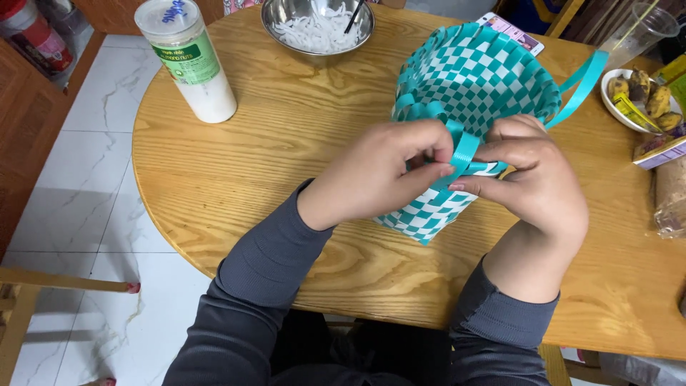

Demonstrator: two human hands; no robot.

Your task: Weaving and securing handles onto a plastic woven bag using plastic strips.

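We see an evenly lit, fairly bright scene under soft indoor light. Faint shadows fall beneath both hands at the centre of the frame. Mild glare sits on the white floor tiles (86, 179) at left. Focus is sharp throughout, with slight bending at the edges.

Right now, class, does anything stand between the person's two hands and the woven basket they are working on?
Nothing visible does. The left hand and right hand both already pinch a teal strip at the rim of the teal-and-white woven basket.

Glossy plastic-strip basket (471, 78), grained varnished wood table (286, 143), shiny metal bowl (279, 28).
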